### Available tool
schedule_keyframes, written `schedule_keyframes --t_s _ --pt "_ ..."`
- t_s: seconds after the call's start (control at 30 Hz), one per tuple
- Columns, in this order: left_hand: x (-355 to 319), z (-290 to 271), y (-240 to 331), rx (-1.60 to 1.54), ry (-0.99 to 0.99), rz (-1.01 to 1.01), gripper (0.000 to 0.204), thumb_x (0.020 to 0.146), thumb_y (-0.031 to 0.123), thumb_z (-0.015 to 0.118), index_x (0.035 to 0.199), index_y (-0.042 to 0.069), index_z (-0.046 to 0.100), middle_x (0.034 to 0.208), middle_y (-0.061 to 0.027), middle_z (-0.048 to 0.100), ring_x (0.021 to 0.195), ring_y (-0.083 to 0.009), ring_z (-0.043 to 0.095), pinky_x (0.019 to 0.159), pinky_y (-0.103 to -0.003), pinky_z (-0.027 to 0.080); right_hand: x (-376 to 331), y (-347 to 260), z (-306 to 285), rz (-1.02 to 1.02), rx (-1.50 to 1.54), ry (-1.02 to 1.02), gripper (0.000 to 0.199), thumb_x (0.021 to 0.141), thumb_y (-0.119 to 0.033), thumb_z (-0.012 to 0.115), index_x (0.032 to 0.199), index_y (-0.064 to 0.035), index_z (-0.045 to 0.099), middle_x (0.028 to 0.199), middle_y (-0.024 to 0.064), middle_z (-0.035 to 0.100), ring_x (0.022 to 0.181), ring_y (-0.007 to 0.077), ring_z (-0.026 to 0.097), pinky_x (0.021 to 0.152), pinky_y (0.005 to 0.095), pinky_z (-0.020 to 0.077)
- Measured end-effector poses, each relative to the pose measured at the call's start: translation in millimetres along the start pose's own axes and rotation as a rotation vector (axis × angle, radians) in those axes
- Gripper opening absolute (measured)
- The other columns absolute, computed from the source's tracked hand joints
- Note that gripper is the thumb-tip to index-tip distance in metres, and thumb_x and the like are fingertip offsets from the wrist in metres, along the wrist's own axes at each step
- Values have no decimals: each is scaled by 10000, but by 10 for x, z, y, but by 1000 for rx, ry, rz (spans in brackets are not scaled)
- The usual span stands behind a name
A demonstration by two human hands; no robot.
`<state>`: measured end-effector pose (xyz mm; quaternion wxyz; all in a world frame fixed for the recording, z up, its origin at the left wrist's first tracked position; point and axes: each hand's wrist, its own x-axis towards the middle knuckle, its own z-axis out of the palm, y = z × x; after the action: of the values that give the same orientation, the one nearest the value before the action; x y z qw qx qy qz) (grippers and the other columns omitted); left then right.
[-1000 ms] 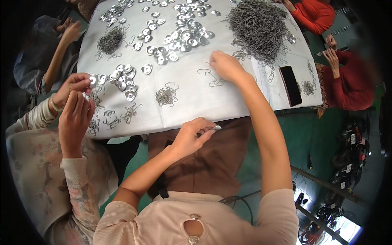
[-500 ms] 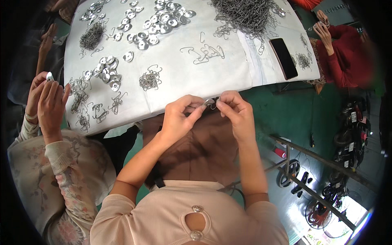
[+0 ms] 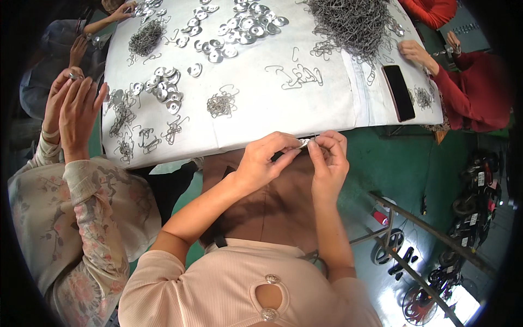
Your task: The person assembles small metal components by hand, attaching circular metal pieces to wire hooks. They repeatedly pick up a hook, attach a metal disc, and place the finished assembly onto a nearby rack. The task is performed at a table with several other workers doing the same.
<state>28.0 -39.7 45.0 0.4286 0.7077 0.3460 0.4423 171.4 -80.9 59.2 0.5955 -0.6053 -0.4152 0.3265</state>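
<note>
Just over the near edge of the table my two hands meet at a small shiny metal cap. My left hand pinches the cap between thumb and fingers. On its other side, my right hand is closed, thumb against fingers; a thin bit of wire seems to show at its fingertips, but most of what it holds is hidden. Ahead on the white-covered table lie a small pile of bent wire hooks and a looser scatter of wire hooks. Round metal caps are heaped farther off.
A big mound of wire hooks stands at the far right, near a black phone. Co-workers sit left and right; one person's hands are close on my left. A metal frame stands at lower right on the green floor.
The view has shifted, so the table sits farther right and lower. The cap has tilted between my fingers. At right, a red-sleeved person's hand now rests on the table's edge.
</note>
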Motion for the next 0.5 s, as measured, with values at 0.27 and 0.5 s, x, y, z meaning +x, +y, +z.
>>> schedule_keyframes --t_s 0.27,0.5 --pt "967 -929 -899 932 359 27 268 832 144 656 1094 89 670 1103 -125 644 1007 -324 580 874 -400 479 -49 -52 -36 -115 -78 -21 93 807 -35 691 871 -16 626 996 68 529 811 152 507 743 267 440" --pt "1322 -1240 -1150 1050 160 22 162 847 168 616 962 72 675 896 -114 679 885 -312 604 741 -435 484 -91 -54 -55 -126 -132 -43 88 796 -41 702 858 -23 642 989 71 536 869 178 530 776 286 441"
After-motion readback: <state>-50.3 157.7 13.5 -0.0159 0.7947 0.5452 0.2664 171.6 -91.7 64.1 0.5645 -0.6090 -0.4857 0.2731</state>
